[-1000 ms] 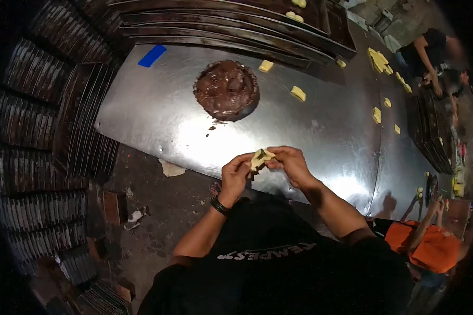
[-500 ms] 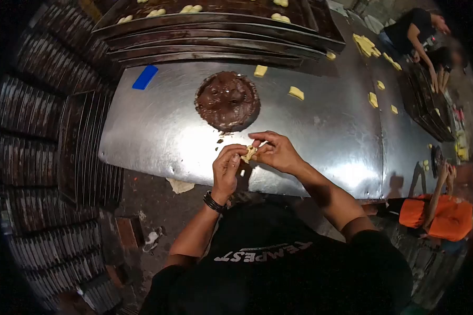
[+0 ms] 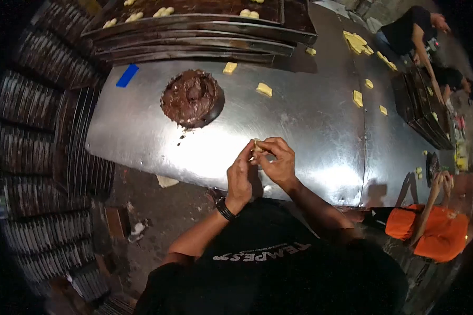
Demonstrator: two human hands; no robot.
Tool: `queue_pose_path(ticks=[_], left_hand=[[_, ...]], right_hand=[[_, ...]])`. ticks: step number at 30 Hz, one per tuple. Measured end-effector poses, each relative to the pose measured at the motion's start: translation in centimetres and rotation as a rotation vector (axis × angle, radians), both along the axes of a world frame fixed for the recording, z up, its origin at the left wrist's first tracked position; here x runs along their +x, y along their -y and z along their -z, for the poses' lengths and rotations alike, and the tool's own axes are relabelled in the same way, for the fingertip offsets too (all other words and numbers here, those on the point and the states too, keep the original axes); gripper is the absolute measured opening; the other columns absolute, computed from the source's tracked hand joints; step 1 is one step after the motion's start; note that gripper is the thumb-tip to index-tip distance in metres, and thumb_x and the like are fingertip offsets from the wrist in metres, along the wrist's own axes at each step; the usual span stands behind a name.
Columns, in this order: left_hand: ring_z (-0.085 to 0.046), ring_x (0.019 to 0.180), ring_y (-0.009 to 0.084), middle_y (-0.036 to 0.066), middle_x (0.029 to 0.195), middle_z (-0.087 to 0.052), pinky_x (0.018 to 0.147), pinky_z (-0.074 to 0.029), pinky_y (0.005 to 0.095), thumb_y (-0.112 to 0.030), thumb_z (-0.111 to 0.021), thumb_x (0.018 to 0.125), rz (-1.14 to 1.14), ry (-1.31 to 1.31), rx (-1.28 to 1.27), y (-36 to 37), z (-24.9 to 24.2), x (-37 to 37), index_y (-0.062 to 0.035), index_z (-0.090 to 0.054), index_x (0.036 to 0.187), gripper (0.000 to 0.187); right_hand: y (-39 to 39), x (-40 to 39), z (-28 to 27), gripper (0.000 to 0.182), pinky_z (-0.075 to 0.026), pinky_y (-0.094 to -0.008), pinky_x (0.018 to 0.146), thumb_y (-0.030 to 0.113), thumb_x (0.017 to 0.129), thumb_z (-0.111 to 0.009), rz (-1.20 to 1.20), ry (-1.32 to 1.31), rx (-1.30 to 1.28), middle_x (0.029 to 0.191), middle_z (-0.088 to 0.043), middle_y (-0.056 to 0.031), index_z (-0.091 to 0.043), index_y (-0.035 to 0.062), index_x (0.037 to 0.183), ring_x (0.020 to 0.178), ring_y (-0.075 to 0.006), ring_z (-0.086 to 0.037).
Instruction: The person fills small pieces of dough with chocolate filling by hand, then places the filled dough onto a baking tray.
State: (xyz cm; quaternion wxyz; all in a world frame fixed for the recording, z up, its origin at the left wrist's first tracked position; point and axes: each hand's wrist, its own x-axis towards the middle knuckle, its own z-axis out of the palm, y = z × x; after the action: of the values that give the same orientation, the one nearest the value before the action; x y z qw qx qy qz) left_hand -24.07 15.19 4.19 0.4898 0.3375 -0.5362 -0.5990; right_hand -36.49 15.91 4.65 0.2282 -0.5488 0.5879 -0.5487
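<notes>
One dough piece, held up in a pinch

The left hand and right hand grip it by the fingertips above the tabletop, apart from the brown filling. It looks like a shaping step; the next move calls for light, even pressure.

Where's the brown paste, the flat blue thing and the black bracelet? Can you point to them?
Brown paste (image 3: 190, 98): head view, middle of its glossy top.
Flat blue thing (image 3: 127, 75): head view, middle of its face.
Black bracelet (image 3: 225, 209): head view, middle of the band.
</notes>
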Motion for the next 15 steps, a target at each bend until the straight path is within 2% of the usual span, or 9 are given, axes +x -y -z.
queue_pose_path(ticks=[2, 3, 6, 8, 9, 11, 13, 14, 15], left_hand=[[-0.052, 0.116, 0.0264, 0.021, 0.125, -0.053, 0.093, -0.042, 0.0333, -0.043, -0.028, 0.099, 0.013, 0.233, -0.226, -0.8, -0.7, 0.1, 0.0057, -0.043, 0.132, 0.061], [-0.054, 0.113, 0.0254, 0.020, 0.124, -0.054, 0.092, -0.043, 0.0324, -0.040, -0.030, 0.100, 0.054, 0.121, -0.072, -1.0, -0.1, 0.2, 0.0052, -0.044, 0.132, 0.057], [-0.061, 0.092, 0.0164, 0.013, 0.114, -0.059, 0.079, -0.050, 0.0285, -0.024, -0.045, 0.098, 0.189, -0.100, 0.395, -1.0, 0.2, 2.6, 0.0019, -0.049, 0.128, 0.040], [-0.061, 0.088, 0.0147, 0.011, 0.108, -0.061, 0.073, -0.051, 0.0263, -0.022, -0.049, 0.097, 0.130, 0.016, 0.448, -0.7, -0.3, 4.7, 0.0006, -0.052, 0.125, 0.036], [-0.061, 0.085, 0.0136, 0.011, 0.107, -0.062, 0.070, -0.050, 0.0250, -0.023, -0.050, 0.096, 0.117, 0.000, 0.463, -0.2, -0.1, 6.1, 0.0004, -0.054, 0.122, 0.034], [-0.061, 0.080, 0.0118, 0.010, 0.106, -0.063, 0.065, -0.049, 0.0229, -0.023, -0.053, 0.095, 0.078, -0.021, 0.506, 0.4, 0.6, 8.6, -0.0003, -0.057, 0.116, 0.031], [-0.059, 0.074, 0.0104, 0.009, 0.105, -0.064, 0.060, -0.047, 0.0216, -0.023, -0.054, 0.094, 0.060, -0.011, 0.537, 1.4, 1.1, 10.3, -0.0011, -0.058, 0.113, 0.029], [-0.059, 0.073, 0.0100, 0.009, 0.105, -0.064, 0.059, -0.047, 0.0215, -0.022, -0.054, 0.094, 0.092, -0.007, 0.531, 2.0, 1.3, 10.9, -0.0010, -0.058, 0.112, 0.028], [-0.059, 0.073, 0.0100, 0.009, 0.105, -0.064, 0.059, -0.047, 0.0215, -0.022, -0.054, 0.094, 0.132, 0.005, 0.539, 2.6, 1.1, 11.6, -0.0008, -0.058, 0.112, 0.028]], right_hand=[[-0.6, -1.5, 1.2, 0.019, -0.054, -0.0258, 0.067, -0.001, 0.073, -0.067, -0.030, -0.076, 0.014, 0.089, -0.061, -0.0109, -0.067, -0.0015, 0.093, 0.082, -0.0176, -0.063], [-0.8, -2.1, 2.8, 0.024, -0.054, -0.0275, 0.067, -0.003, 0.074, -0.066, -0.075, -0.181, -0.116, 0.092, -0.061, -0.0114, -0.066, -0.0002, 0.097, 0.082, -0.0205, -0.064], [-2.8, -3.1, 5.3, 0.032, -0.052, -0.0332, 0.071, -0.007, 0.072, -0.066, -0.046, -0.408, -0.066, 0.094, -0.062, -0.0116, -0.063, 0.0014, 0.102, 0.085, -0.0253, -0.062], [-6.2, -3.2, 6.7, 0.022, -0.048, -0.0362, 0.084, -0.002, 0.074, -0.063, -0.131, -0.828, -0.086, 0.103, -0.060, -0.0111, -0.063, 0.0014, 0.096, 0.102, -0.0277, -0.056], [-6.8, -3.0, 5.9, 0.019, -0.049, -0.0374, 0.081, 0.002, 0.074, -0.064, -0.112, -0.774, -0.082, 0.098, -0.062, -0.0110, -0.064, 0.0035, 0.093, 0.097, -0.0271, -0.059], [-6.1, -3.7, 3.1, 0.010, -0.050, -0.0400, 0.075, 0.009, 0.076, -0.064, -0.321, -0.406, 0.316, 0.086, -0.064, -0.0116, -0.065, 0.0056, 0.085, 0.085, -0.0277, -0.062], [-1.6, -4.2, -1.1, 0.018, -0.048, -0.0439, 0.065, 0.020, 0.081, -0.058, -0.556, -0.538, 0.797, 0.068, -0.061, -0.0139, -0.063, 0.0049, 0.073, 0.067, -0.0325, -0.061], [-0.2, -3.6, 0.3, 0.024, -0.047, -0.0442, 0.065, 0.024, 0.082, -0.054, -0.396, -0.672, 0.580, 0.071, -0.061, -0.0149, -0.061, 0.0036, 0.072, 0.067, -0.0338, -0.059], [1.4, -3.1, 2.8, 0.020, -0.046, -0.0446, 0.070, 0.019, 0.079, -0.054, -0.234, -0.617, 0.153, 0.074, -0.061, -0.0153, -0.059, 0.0023, 0.070, 0.074, -0.0338, -0.059]])
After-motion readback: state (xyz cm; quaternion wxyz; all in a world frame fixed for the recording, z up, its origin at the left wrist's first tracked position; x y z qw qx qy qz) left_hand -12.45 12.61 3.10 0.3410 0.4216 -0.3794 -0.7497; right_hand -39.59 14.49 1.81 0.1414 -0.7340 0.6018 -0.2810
